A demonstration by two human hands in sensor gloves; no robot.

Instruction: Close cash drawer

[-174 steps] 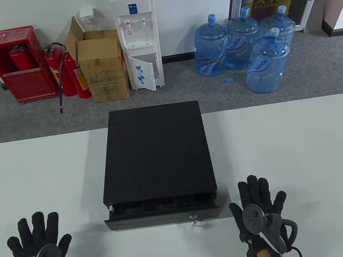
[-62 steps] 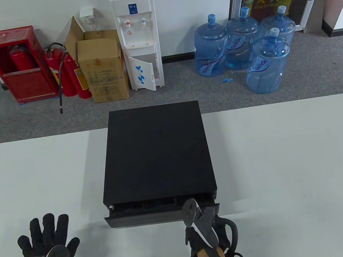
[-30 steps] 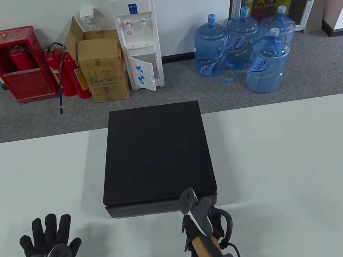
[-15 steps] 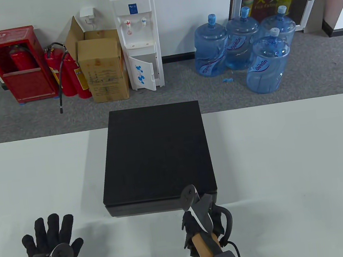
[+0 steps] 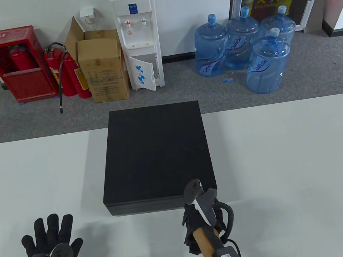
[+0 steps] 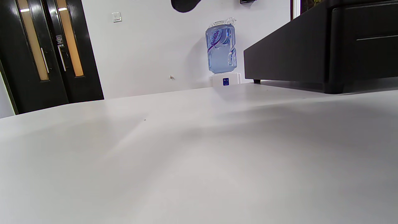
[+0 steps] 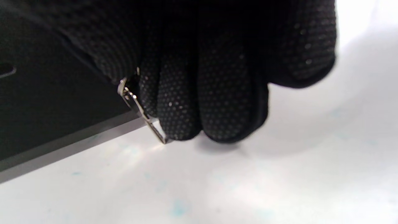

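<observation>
The black cash drawer [image 5: 157, 152] stands mid-table, its drawer front [image 5: 144, 207] flush with the case. My right hand [image 5: 199, 219] is at the front's right part, fingers curled. In the right wrist view its fingers [image 7: 202, 93] are bunched against the black front [image 7: 46, 102], and a metal key with its ring [image 7: 141, 113] sticks out from between them, so the hand pinches the key. My left hand [image 5: 49, 242] lies flat on the table at the near left, fingers spread, holding nothing. The lock is hidden by the right hand.
The white table [image 5: 290, 166] runs wide on both sides of the box. On the floor beyond stand a water dispenser [image 5: 139, 38], several blue water bottles [image 5: 242, 46], cardboard boxes [image 5: 103, 68] and red fire extinguishers [image 5: 66, 73].
The drawer, open at first, was pushed in by my right hand and now sits flush. Over the last second the right hand shifted slightly right and up at the front. The left hand barely moved.
</observation>
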